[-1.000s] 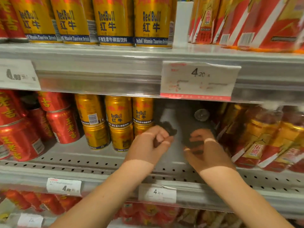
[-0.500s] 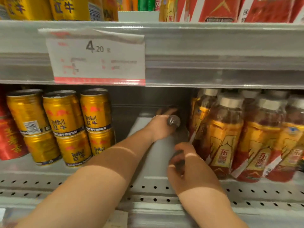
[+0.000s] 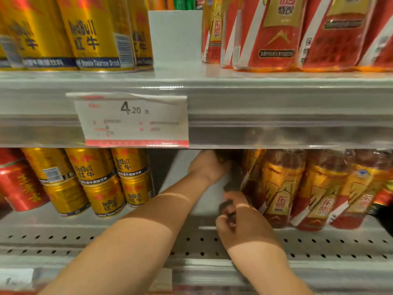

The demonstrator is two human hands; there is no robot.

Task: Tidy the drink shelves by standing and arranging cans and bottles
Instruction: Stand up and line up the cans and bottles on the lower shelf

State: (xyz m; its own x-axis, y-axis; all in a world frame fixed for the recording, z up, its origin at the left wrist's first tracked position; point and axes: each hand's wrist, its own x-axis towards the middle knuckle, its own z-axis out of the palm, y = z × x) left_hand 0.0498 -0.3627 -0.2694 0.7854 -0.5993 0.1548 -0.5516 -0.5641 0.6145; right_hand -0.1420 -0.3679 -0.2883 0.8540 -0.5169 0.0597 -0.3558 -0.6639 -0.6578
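Head view is looking into the drink shelves; where is the left hand (image 3: 207,167) working?

It is reaching deep into the gap just below the right end of the price tag (image 3: 134,120), and its fingers are curling round the far end of a dark item (image 3: 232,179).

What is that item?

Blur is hiding most of it. It is dark and long, stretching between the two hands under the tag's right end, over the shelf (image 3: 127,241). I cannot tell more.

And the right hand (image 3: 242,224)?

It is working lower and nearer the front, below and right of the tag, its fingers clenching on the near end of the same item.

What is sitting around the gap?

Gold cans (image 3: 100,177) are sitting stacked two high straight below the tag, with a red can (image 3: 19,186) tilting further left. Bottles (image 3: 280,188) with gold-and-red labels are leaning below and right of the tag, the nearest one just beside both hands.

And above the tag?

Tall cans (image 3: 89,35) are standing up and left of it, red packs (image 3: 274,33) up and right, and a white divider (image 3: 174,37) is standing between them.
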